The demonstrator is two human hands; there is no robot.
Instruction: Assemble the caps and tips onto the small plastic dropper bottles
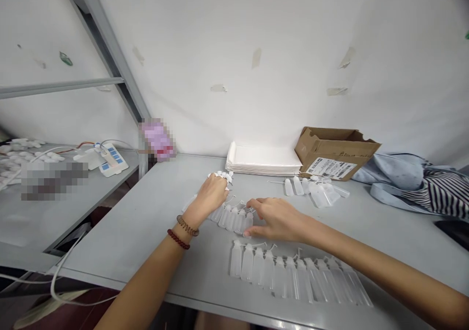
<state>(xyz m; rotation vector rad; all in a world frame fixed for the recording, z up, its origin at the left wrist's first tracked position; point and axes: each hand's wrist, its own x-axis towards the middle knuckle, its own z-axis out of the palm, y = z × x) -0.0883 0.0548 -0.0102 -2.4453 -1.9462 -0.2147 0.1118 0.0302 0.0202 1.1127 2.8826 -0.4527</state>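
Observation:
My left hand is over a small heap of white caps, its fingers curled down; what they hold, if anything, is hidden. My right hand is open, thumb and fingers apart, at the right end of a row of small translucent squeeze bottles. Whether it touches the end bottle I cannot tell. Part of that row is behind my left hand. Closer to me lies a longer row of similar bottles, side by side, with thin strap-like pieces at their necks.
Further bottles lie loosely in front of an open cardboard box. A stack of white padded envelopes stands against the wall. Blue and striped cloth is at the right. On the left table are a power strip and white pieces.

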